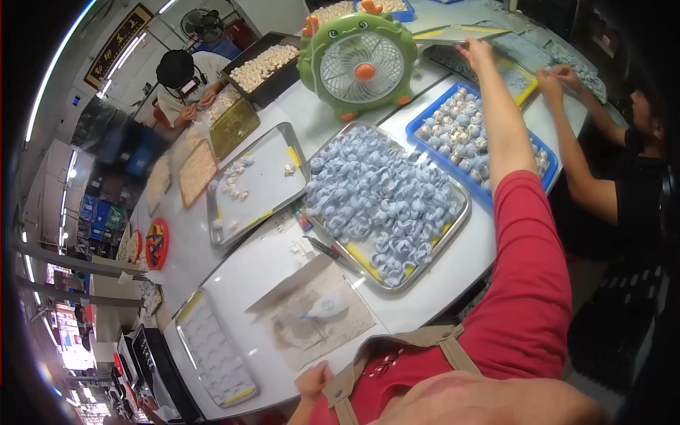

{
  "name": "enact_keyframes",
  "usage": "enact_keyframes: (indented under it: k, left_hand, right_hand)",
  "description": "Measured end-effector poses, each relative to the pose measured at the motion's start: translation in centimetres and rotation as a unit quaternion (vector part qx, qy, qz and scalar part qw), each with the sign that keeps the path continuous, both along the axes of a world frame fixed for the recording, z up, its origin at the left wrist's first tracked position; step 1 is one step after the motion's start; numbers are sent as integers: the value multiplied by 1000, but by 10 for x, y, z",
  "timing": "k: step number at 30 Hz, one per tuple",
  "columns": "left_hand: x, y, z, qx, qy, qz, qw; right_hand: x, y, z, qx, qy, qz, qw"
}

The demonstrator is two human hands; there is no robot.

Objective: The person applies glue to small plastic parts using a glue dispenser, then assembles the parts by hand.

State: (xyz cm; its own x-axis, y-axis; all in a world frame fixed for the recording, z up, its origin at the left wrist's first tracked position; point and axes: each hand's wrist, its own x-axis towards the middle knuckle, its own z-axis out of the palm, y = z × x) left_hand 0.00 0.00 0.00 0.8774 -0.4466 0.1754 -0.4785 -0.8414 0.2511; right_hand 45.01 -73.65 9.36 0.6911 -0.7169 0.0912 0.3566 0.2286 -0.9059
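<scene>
My right arm stretches to the far right of the table, where my right hand (477, 55) grips the near edge of a flat metal tray (443, 33) with yellow strips. Close to my body, at the table's front edge, my left hand (313, 381) is curled with nothing visible in it. A small white squeeze bottle (327, 307) with a blue tip lies on a stained sheet of cardboard (340, 333) in front of me. Beyond it, a metal tray (464, 212) holds a heap of small light-blue curled pieces. Under my right forearm is a blue plastic tray (418, 139) of blue-and-cream pieces.
A green cartoon-shaped fan (361, 67) stands at the back. Left of the heap lies a tray (265, 170) with a few cream pieces; tweezers (329, 251) lie nearby. Another tray (219, 354) sits at front left. Co-workers sit at right (595, 163) and far left (177, 81).
</scene>
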Motion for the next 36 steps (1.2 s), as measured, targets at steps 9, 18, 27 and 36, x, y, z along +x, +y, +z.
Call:
enact_keyframes:
  k: [9,18,27,36]
  left_hand:
    - [15,-11,3,-50,116,19,992]
    - [22,-15,-18,-110,113,44,987]
    - [12,-28,-13,-121,3,35,992]
    - [25,-36,28,-132,-18,31,991]
  right_hand:
    - [77,-17,-37,19,78,-52,995]
    - [134,-154,-86,-300,89,-48,949]
    - [70,-164,-19,4,-19,69,997]
    - [-116,68,67,-50,40,170,983]
